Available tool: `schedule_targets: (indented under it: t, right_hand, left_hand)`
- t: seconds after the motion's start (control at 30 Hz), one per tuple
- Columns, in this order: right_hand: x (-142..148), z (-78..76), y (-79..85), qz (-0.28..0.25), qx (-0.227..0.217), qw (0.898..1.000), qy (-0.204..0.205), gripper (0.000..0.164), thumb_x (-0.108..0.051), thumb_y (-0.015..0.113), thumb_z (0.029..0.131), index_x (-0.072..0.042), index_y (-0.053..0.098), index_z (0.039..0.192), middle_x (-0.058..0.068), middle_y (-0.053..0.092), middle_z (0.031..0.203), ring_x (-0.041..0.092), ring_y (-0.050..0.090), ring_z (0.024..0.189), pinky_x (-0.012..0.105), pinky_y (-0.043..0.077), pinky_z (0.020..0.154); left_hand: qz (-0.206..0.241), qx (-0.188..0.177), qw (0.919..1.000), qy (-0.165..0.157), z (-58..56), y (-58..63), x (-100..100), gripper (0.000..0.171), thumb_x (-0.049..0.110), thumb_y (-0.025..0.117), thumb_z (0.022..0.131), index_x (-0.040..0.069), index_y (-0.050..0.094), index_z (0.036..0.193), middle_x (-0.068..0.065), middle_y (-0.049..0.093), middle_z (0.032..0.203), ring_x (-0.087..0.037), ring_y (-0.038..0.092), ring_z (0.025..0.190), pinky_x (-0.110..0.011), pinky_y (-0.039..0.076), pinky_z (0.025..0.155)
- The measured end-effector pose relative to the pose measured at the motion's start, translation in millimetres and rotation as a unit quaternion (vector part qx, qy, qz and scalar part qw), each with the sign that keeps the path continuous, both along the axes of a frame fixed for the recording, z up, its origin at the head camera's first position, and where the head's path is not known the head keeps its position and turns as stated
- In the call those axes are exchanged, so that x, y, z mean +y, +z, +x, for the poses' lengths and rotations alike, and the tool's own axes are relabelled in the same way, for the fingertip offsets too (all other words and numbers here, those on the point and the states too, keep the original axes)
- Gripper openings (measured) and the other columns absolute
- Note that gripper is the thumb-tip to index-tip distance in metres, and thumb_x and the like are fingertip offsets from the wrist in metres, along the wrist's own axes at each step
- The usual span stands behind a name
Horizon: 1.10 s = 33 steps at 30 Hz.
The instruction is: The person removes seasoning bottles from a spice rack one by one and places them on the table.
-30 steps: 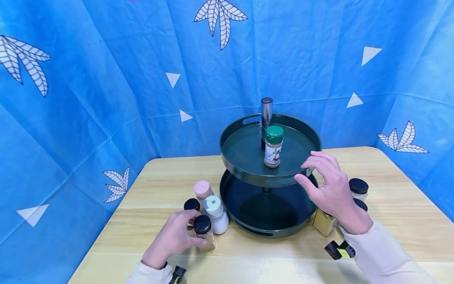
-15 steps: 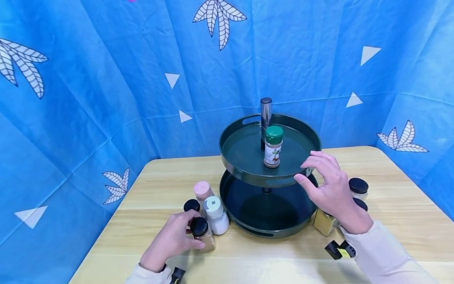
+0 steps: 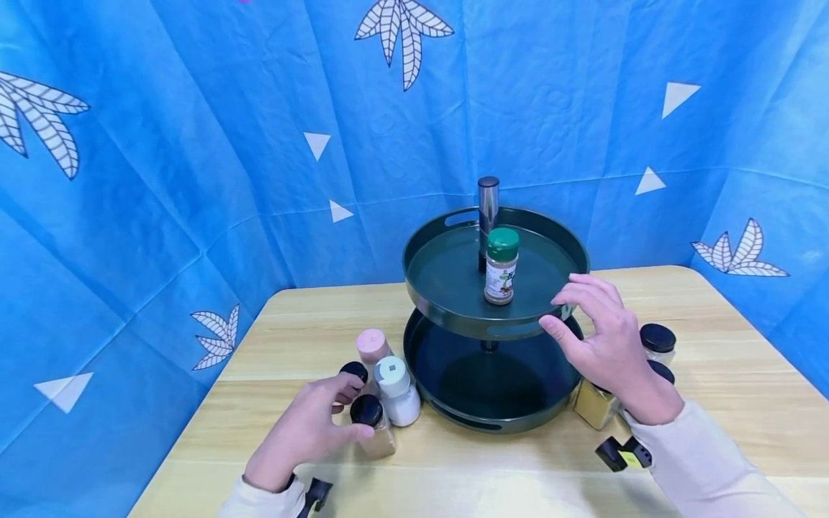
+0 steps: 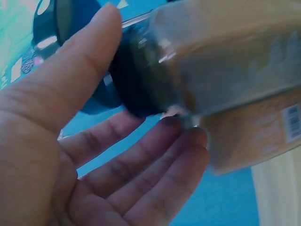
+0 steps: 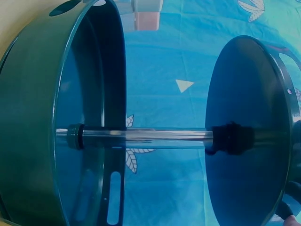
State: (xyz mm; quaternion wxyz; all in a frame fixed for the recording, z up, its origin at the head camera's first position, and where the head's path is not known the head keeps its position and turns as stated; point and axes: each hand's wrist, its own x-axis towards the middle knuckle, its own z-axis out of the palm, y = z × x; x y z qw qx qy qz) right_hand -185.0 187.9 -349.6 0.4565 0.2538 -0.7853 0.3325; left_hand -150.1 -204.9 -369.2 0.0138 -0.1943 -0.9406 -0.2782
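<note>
A square spice jar with a black lid (image 3: pixel 381 440) stands on the table, slightly tilted in the head view. My left hand (image 3: pixel 303 426) is around its upper part, thumb on the near side and fingers loosely bent behind. In the left wrist view the thumb overlaps the jar's lid, with space between the fingers and the jar (image 4: pixel 225 66). My right hand (image 3: pixel 602 345) is at the right rim of the upper tray (image 3: pixel 447 311), thumb and fingers spread apart. A seasoning bottle with a green cap (image 3: pixel 501 270) stands on that tray.
The two-tier dark green stand has a lower tray (image 3: pixel 453 417) and a metal post (image 3: pixel 488 201). Beside the left hand stand a white-capped shaker (image 3: pixel 400 403), a pink-capped bottle (image 3: pixel 372 347) and another black-lidded jar (image 3: pixel 353 370). More black-lidded jars (image 3: pixel 594 406) sit by the right forearm.
The left hand has loosened and drawn slightly left from the jar. The jar tipped a little to the left and has stayed in place. The right hand holds its position.
</note>
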Motion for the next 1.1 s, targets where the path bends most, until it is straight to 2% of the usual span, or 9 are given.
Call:
schedule_targets:
  t: [0.07, 0.2, 0.3, 0.5, 0.73, 0.8, 0.87, 1.03, 1.1]
  right_hand:
    - [0.0, -0.2, -0.1, -0.001, -0.001, 1.0, 0.0, 0.029, -0.028, 0.078, 0.075, -0.005, 0.067, 0.091, 0.017, 0.069, 0.092, 0.037, 0.054, 0.112, 0.065, 0.047, 0.086]
    - [0.0, 0.0, 0.3, -0.002, -0.001, 1.0, -0.002, 0.029, -0.026, 0.078, 0.074, -0.005, 0.067, 0.091, 0.017, 0.069, 0.092, 0.037, 0.054, 0.111, 0.065, 0.047, 0.086]
    - [-0.4, 0.6, 0.6, -0.003, -0.001, 1.0, -0.002, 0.028, -0.024, 0.079, 0.073, -0.005, 0.067, 0.09, 0.017, 0.069, 0.091, 0.037, 0.054, 0.111, 0.065, 0.047, 0.087]
    - [-0.1, 1.6, 2.7, 0.006, -0.007, 1.0, 0.0, 0.027, -0.019, 0.079, 0.07, -0.005, 0.067, 0.09, 0.017, 0.069, 0.09, 0.037, 0.055, 0.11, 0.065, 0.047, 0.085]
    - [4.8, 1.5, 12.7, 0.031, -0.013, 0.999, 0.009, 0.029, -0.012, 0.081, 0.064, -0.005, 0.068, 0.09, 0.017, 0.07, 0.091, 0.035, 0.057, 0.102, 0.061, 0.05, 0.08]
    - [6.4, 1.8, 17.6, 0.033, -0.024, 0.999, 0.016, 0.028, -0.008, 0.079, 0.065, -0.003, 0.069, 0.09, 0.017, 0.07, 0.09, 0.033, 0.058, 0.099, 0.058, 0.05, 0.079]
    - [7.5, 0.9, 24.8, 0.037, -0.04, 0.998, 0.02, 0.025, -0.005, 0.076, 0.067, -0.001, 0.068, 0.091, 0.016, 0.07, 0.09, 0.032, 0.059, 0.095, 0.059, 0.048, 0.084]
    - [5.1, -3.7, 47.2, 0.024, -0.082, 0.996, 0.011, 0.023, -0.005, 0.07, 0.076, 0.0, 0.066, 0.098, 0.017, 0.07, 0.091, 0.031, 0.062, 0.089, 0.055, 0.048, 0.083]
    - [1.9, -6.5, 55.0, 0.013, -0.096, 0.995, 0.008, 0.024, -0.008, 0.07, 0.079, 0.0, 0.064, 0.101, 0.018, 0.069, 0.094, 0.032, 0.062, 0.091, 0.054, 0.048, 0.077]
  left_hand:
    - [0.004, 0.017, 0.9998, 0.013, 0.3, 6.3, -0.2, 0.046, 0.027, 0.083, 0.071, 0.006, 0.062, 0.107, -0.009, 0.068, 0.099, -0.021, 0.064, 0.088, -0.038, 0.06, 0.075]
    - [0.004, 0.079, 0.9962, 0.036, -0.4, 20.9, 3.2, 0.04, 0.022, 0.081, 0.074, 0.005, 0.061, 0.105, -0.009, 0.068, 0.09, -0.022, 0.065, 0.082, -0.036, 0.061, 0.07]
    - [0.008, 0.124, 0.9916, 0.035, -2.5, 31.3, 8.2, 0.041, 0.02, 0.081, 0.075, 0.004, 0.061, 0.106, -0.008, 0.068, 0.086, -0.02, 0.066, 0.08, -0.036, 0.061, 0.069]
    - [0.026, 0.189, 0.9817, -0.012, -6.2, 52.5, 29.1, 0.036, 0.023, 0.08, 0.076, 0.008, 0.064, 0.104, -0.004, 0.069, 0.092, -0.015, 0.065, 0.083, -0.034, 0.061, 0.072]
    - [0.024, 0.282, 0.9564, -0.073, -12.1, 77.0, 65.5, 0.039, 0.028, 0.079, 0.077, 0.006, 0.067, 0.107, -0.009, 0.069, 0.105, -0.02, 0.064, 0.095, -0.037, 0.059, 0.08]
    - [0.024, 0.289, 0.9535, -0.081, -15.0, 82.5, 75.6, 0.038, 0.028, 0.078, 0.078, 0.006, 0.068, 0.108, -0.009, 0.069, 0.108, -0.02, 0.064, 0.098, -0.037, 0.058, 0.084]
    - [0.022, 0.291, 0.9526, -0.084, -18.6, 86.8, 85.2, 0.036, 0.027, 0.076, 0.08, 0.006, 0.068, 0.108, -0.01, 0.069, 0.11, -0.02, 0.063, 0.101, -0.037, 0.057, 0.086]
    - [0.026, 0.277, 0.9568, -0.083, -24.8, 90.5, 106.4, 0.035, 0.028, 0.076, 0.08, 0.007, 0.07, 0.108, -0.011, 0.068, 0.113, -0.021, 0.063, 0.103, -0.037, 0.056, 0.088]
    - [0.026, 0.271, 0.959, -0.079, -25.9, 89.6, 113.3, 0.036, 0.03, 0.076, 0.08, 0.009, 0.07, 0.108, -0.01, 0.068, 0.113, -0.021, 0.063, 0.103, -0.037, 0.056, 0.088]
